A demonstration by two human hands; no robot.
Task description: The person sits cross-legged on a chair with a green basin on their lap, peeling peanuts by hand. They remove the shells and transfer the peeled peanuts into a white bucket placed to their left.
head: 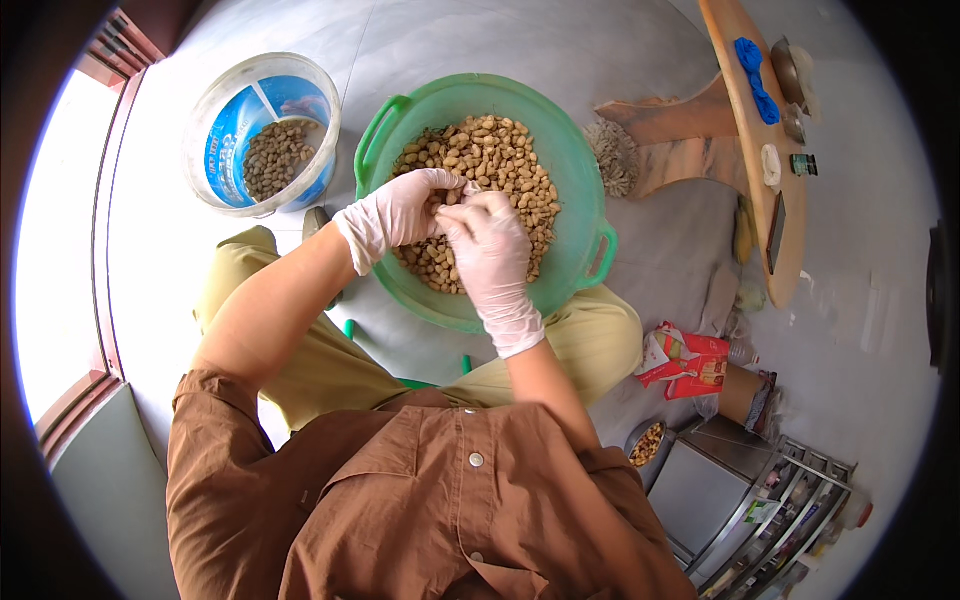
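Before me stands a round green plastic basin (574, 161) with two side handles, holding a heap of unshelled peanuts (495, 150). Both my hands wear thin whitish disposable gloves. Over the peanuts, my left hand (405, 210) reaches in from the left with its fingers bent. My right hand (491, 244) meets it from below right, and its thumb and index finger are drawn together at the left fingertips. The fingers overlap, so whatever may lie between them is hidden. Left of the basin is a white-rimmed bucket (196, 127) with more peanuts (276, 161) at its bottom.
A wooden table (787, 277) at the right bears a blue cloth-like item (757, 82), a phone-like dark slab (776, 232) and a small jar (802, 165). Below it are a red printed bag (694, 367), a bowl of nuts (646, 444) and a metal rack (780, 517).
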